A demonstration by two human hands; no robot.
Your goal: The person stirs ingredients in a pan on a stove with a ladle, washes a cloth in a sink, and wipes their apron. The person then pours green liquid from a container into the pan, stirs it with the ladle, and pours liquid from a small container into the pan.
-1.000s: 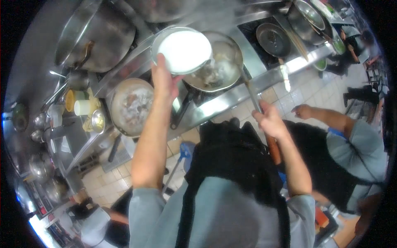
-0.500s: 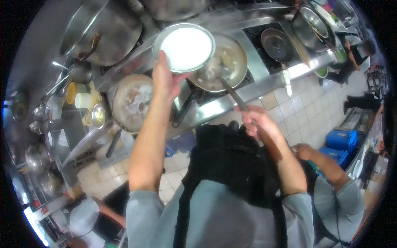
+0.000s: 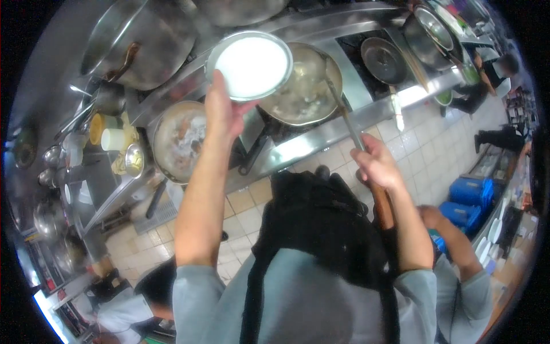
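Observation:
My left hand (image 3: 224, 112) grips the near rim of a metal bowl (image 3: 213, 64) of white contents, thumb over the edge, held above the stove beside a steaming pan (image 3: 312, 106). The bowl overlaps the pan's left part. My right hand (image 3: 375, 162) is closed around the shaft of a long ladle (image 3: 350, 127) with a wooden handle end. Its far end reaches into the pan's pale, cloudy contents, where a rounded scoop shows through steam. Left of my left forearm sits a second pan (image 3: 180, 140) with foamy contents.
A large pot (image 3: 140, 49) stands at the upper left, and a dark empty pan (image 3: 384, 60) at the right. Cups and small bowls (image 3: 134, 160) crowd the left counter. A co-worker's arm (image 3: 458, 243) is close on my right; another person (image 3: 129, 309) is at lower left.
The ladle has swung across the pan, left and then back to the right, with my right hand. The bowl has shifted slightly left. The co-worker at right has moved lower and further behind my right arm.

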